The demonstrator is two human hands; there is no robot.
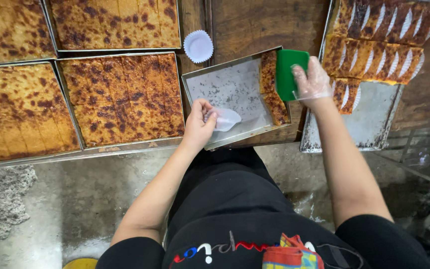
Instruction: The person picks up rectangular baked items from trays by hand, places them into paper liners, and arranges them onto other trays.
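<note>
While the gloved right hand gripped a stiff green scraper over the nearly empty tray, the left hand pinched a flimsy white paper cup at its rim. The last cake slices along the tray's right side looked soft and crumbly, best lifted from beneath.

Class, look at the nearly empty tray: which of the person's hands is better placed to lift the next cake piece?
Probably the right hand: its green scraper sits beside the remaining cake pieces. The left hand holds a paper liner.

A bakery: trays of baked slab cake everywhere.
</note>
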